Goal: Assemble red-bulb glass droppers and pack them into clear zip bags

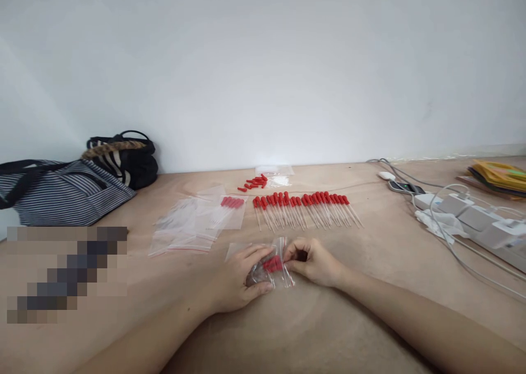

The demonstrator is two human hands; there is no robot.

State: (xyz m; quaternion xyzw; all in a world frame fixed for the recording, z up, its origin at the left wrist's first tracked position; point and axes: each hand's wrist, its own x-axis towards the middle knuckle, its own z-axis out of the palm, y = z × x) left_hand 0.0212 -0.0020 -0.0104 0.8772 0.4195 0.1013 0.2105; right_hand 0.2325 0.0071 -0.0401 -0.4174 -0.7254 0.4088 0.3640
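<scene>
A clear zip bag (286, 278) with red-bulbed droppers (272, 263) inside lies on the table between my hands. My left hand (242, 275) is curled over the bag's left part, its thumb and fingers around the bulbs. On the right, my right hand (314, 262) pinches the bag's edge between thumb and fingertips. Just beyond, a row of red-topped droppers (283, 200) lies side by side with their thin stems pointing towards me. To the left, another bag of droppers (233, 202) rests on flat zip bags (193, 237).
Loose red bulbs (257, 182) and a bag of clear stems (279, 180) lie near the wall. A striped bag (78, 190) and a black bag (137, 160) stand left. Right are a power strip with chargers (485, 220), cables and yellow packets (501, 174). A blurred patch covers the left front.
</scene>
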